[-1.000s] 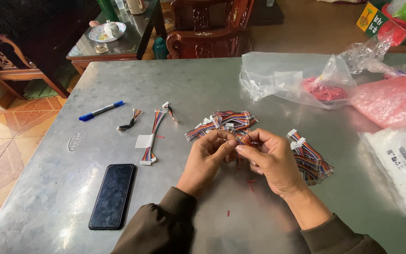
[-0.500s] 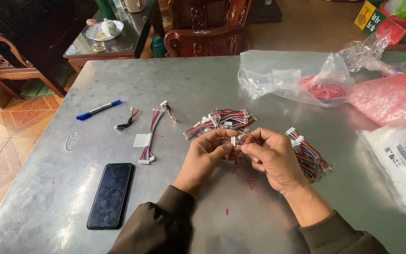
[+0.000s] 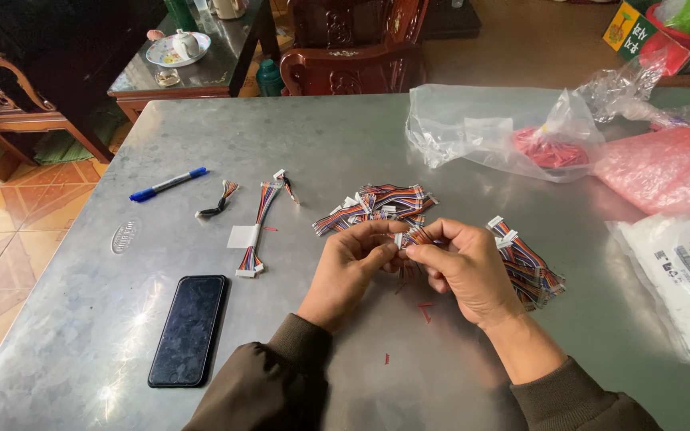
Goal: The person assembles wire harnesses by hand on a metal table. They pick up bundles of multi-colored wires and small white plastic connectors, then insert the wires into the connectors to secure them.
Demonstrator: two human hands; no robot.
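Head view: left hand [image 3: 350,271] and right hand [image 3: 463,270], fingertips together, pinch one small wire harness [image 3: 410,237]

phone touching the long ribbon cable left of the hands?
Apart. Head view: bare metal table shows between the black phone and the long ribbon cable lying above it.

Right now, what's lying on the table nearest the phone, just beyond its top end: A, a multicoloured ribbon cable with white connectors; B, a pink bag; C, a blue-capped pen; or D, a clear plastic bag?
A: the ribbon cable with white plugs lies just beyond the top end of the black phone, while the pen sits farther back and both bags are far right.
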